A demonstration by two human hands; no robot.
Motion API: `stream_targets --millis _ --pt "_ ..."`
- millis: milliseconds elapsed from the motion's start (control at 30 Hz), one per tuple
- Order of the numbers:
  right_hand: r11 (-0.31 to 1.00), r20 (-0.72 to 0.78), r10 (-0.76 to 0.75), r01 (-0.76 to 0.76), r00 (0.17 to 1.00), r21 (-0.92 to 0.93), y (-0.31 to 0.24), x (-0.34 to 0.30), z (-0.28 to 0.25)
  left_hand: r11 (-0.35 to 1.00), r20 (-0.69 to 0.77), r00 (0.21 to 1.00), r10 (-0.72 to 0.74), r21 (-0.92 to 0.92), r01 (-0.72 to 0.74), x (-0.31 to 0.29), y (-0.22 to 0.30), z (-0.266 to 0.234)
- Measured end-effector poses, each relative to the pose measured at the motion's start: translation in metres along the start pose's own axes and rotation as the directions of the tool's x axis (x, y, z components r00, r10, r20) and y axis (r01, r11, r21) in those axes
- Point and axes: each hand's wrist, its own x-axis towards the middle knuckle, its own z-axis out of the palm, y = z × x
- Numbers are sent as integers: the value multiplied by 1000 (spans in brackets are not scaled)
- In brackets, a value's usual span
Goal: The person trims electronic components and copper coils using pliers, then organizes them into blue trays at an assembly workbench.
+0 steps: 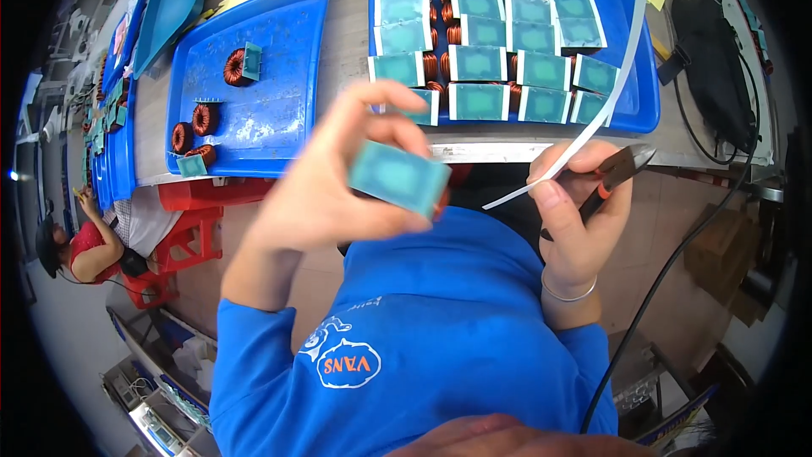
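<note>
My left hand (309,195) is raised in front of my body, its fingers curled round a coil with a green base plate (397,176). The plate faces up; a bit of reddish brown shows at its right end, and the rest is hidden. In my right hand (584,233), thumb and forefinger pinch a long white strip (605,110) near its lower end. The same hand also holds cutters (617,171) with dark jaws and black-and-orange handles against the palm. The strip's free tip points toward the coil, apart from it.
At the right, a blue tray (647,101) carries rows of green-plated copper coils (478,103). Another blue tray (275,110) at the left holds a few coils (237,68). A black bag (715,59) and cable lie far right. A seated person (93,245) works beyond red stools (190,241).
</note>
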Motion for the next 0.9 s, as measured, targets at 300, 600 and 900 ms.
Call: stream_targets --millis 300,600,900 --pt "987 -82 112 -101 990 128 -1 -5 -8 861 -30 999 17 -507 -30 10 -55 42" --pt "974 -1 174 -172 985 146 0 -8 -3 946 86 942 324 -59 -320 8 -71 39" --pt "983 -30 158 -155 987 98 4 -9 -2 944 -26 947 321 -77 -322 8 -67 45"
